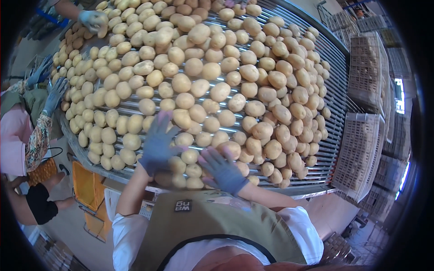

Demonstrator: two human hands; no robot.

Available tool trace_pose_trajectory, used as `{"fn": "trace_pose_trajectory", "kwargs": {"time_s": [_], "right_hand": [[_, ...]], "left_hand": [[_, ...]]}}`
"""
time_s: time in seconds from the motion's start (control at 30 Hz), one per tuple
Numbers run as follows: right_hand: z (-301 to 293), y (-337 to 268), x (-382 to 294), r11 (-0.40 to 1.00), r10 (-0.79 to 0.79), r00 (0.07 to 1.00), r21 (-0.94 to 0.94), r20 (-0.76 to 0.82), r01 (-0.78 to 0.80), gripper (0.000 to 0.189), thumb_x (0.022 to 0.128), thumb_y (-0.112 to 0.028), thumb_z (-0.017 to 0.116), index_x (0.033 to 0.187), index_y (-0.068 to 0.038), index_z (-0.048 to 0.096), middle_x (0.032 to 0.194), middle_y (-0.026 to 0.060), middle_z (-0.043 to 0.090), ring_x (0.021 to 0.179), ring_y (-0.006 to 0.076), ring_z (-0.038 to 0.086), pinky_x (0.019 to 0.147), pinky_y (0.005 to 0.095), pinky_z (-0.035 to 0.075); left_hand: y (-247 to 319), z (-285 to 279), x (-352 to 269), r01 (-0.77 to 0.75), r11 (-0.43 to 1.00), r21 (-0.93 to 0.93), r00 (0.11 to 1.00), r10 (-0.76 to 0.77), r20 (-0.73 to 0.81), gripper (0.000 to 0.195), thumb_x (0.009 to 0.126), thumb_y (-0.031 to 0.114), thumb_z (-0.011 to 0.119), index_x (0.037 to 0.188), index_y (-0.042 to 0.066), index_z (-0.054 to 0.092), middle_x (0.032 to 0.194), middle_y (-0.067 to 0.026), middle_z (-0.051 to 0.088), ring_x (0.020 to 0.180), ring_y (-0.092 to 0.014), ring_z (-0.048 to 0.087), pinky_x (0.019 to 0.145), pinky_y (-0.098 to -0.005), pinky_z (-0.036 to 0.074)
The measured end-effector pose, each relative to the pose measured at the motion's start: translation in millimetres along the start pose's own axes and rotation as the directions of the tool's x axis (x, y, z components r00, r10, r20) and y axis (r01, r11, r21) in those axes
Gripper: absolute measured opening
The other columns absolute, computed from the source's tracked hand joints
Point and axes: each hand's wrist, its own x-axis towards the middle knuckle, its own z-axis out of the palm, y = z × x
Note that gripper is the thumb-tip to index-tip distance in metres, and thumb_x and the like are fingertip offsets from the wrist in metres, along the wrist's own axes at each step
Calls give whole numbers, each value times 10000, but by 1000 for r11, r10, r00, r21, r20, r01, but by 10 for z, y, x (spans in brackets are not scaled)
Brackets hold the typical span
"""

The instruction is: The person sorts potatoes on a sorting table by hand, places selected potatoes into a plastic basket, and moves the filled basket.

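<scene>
Many pale potatoes [220,91] lie spread over a metal roller table [334,81], heaped more thickly on its right side. My left hand [158,144], in a grey-blue glove with pink fingertips, rests spread over potatoes near the table's front edge. Just right of it, my right hand [224,172], gloved the same way, lies with fingers apart on top of other potatoes. Neither hand is closed round a potato. Potatoes under both palms are partly hidden.
White plastic crates [359,152] stand stacked beyond the table's right end. Orange-yellow containers [88,186] are below the front left edge. A co-worker's gloved hands [56,95] are at the left edge, and another person's gloved hand [94,22] touches potatoes at the top left.
</scene>
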Motion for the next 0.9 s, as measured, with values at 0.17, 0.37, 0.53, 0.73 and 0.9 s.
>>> {"fn": "trace_pose_trajectory", "kwargs": {"time_s": [0.17,0.37,0.53,0.73,0.9], "right_hand": [[335,-345,26,901,-140,990,414,-8,131,639,976,-435,611,1497,-87,489,1609,155,386,1527,330,306,1256,589,168],[-37,-45,-360,621,69,960,765,-270,171,491,957,-311,670,1384,-81,597,1421,149,591,1398,352,494,1172,529,373],[62,429,-817,793,411,842,593,-350,-141,516,925,-313,696,1389,-107,606,1421,119,600,1409,379,468,1171,554,335],[314,10,-664,871,384,896,410,-223,-271,656,866,-418,728,1452,-183,548,1599,116,391,1516,407,274,1214,661,132],[432,-25,-618,921,193,957,375,-216,-101,613,844,-401,744,1394,-181,586,1499,126,470,1490,410,307,1204,652,197]], "left_hand": [[-270,-28,103,-165,966,197,985,171,-14,663,863,669,635,1407,289,634,1597,-91,435,1489,-384,338,1228,-615,198],[-375,20,-122,-48,971,234,996,65,-69,614,925,543,600,1444,217,581,1572,-131,448,1489,-393,340,1232,-604,199],[-134,106,-357,36,952,305,985,17,-170,552,987,382,601,1469,120,542,1556,-174,449,1490,-408,343,1234,-599,204],[627,219,-544,-93,996,0,996,93,-10,580,930,375,660,1435,100,580,1542,-198,448,1471,-408,367,1204,-645,219],[335,57,-529,4,980,199,999,-13,47,582,954,425,613,1492,215,551,1597,-171,414,1494,-343,370,1229,-656,112]]}}
